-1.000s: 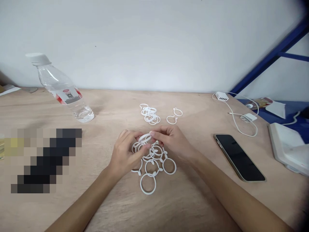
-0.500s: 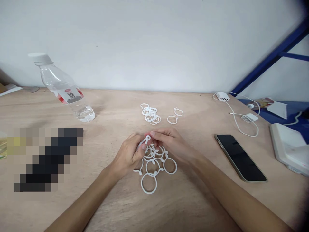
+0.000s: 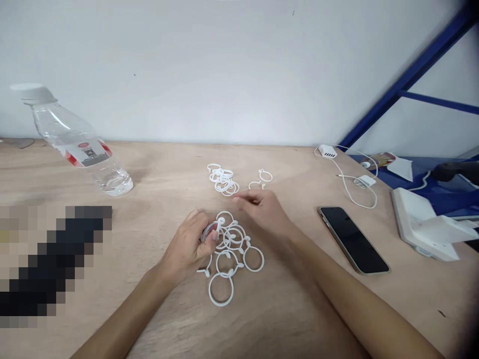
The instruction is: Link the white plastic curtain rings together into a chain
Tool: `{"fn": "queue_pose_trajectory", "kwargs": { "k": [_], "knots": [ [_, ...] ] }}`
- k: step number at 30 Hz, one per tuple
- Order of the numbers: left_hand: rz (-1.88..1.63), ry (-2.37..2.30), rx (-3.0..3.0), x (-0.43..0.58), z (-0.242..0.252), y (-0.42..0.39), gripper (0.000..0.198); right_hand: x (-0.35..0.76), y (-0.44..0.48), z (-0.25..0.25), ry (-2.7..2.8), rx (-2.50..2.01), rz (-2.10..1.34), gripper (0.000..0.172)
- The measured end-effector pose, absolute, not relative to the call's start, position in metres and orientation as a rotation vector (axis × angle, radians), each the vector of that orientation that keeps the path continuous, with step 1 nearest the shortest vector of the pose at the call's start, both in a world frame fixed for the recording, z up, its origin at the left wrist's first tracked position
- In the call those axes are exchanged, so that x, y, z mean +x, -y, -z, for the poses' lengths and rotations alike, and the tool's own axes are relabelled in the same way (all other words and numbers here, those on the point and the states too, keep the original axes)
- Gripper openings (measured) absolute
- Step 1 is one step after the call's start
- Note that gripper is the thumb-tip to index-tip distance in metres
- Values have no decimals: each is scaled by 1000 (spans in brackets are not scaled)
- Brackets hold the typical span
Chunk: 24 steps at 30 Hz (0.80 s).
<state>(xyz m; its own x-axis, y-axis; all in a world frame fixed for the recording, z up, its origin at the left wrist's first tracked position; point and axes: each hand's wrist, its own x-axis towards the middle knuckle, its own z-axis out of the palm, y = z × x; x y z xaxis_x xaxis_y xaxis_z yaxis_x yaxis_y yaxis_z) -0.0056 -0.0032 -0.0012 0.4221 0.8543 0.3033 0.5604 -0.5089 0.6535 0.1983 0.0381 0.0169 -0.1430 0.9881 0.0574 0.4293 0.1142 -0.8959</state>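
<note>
My left hand [image 3: 190, 244] is closed on a white plastic curtain ring [image 3: 209, 231], pinched between thumb and fingers, its small eyelet sticking up. Below and beside it on the wooden table lies a loose group of similar white rings [image 3: 253, 259], several of them touching or overlapping. My right hand [image 3: 262, 212] hovers just in front of a heap of white rings [image 3: 223, 180] farther back. Its fingers are bent, with a gap between thumb and forefinger, and no ring shows in them. Behind it lie two more rings [image 3: 266, 176], the nearer one partly hidden by the hand.
A clear water bottle [image 3: 88, 149] stands at the left, with a pixelated dark patch in front. On the right are a phone [image 3: 354, 240], a white charging cable [image 3: 346, 184] with its adapters, and a white device [image 3: 422, 224]. A blue metal frame [image 3: 404, 85] rises beyond the table edge.
My right hand has left the ring in my left hand and moved away toward the back heap. My left hand still holds its ring. The whole view has shifted slightly to the right.
</note>
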Motion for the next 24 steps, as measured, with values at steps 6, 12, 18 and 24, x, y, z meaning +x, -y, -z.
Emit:
{"fn": "queue_pose_trajectory", "kwargs": {
  "k": [6, 12, 18, 24],
  "knots": [
    [-915, -1209, 2245, -3, -2, 6, 28, 245, -63, 4, 1981, -1821, -241, 30],
    [-997, -1154, 2169, -4, -2, 8, 31, 224, -53, 11, 2100, -1316, -202, 20],
    [-1187, -1342, 1694, -6, -2, 3, 45, 182, -22, 3, 2101, -737, -201, 18],
    [-1075, -1314, 1699, -6, -4, 3, 52, 165, -4, -1, 2221, -606, -42, 23]
  ]
}}
